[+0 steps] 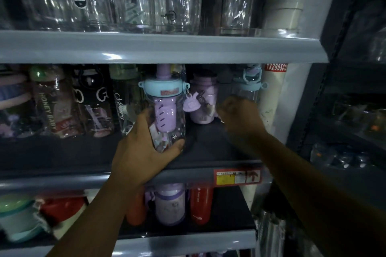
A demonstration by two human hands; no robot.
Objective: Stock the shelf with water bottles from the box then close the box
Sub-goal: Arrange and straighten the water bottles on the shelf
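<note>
On the middle shelf (208, 148), our left hand (142, 152) wraps the base of a clear bottle (167, 110) with a blue lid, thumb pressed against its side. The bottle stands just left of a lilac cup (203, 100); its hanging charm (191, 103) touches that cup. Our right hand (240, 115) is blurred, fingers curled at a second blue-lidded bottle (248, 87); we cannot tell whether it grips. To the left, packed bottles (62, 102) crowd the row. Pushed carelessly, the held bottle could, we judge, knock the cup over or snag its charm. The shelf above (158, 48) hangs low over the straw. The box is out of view.
</note>
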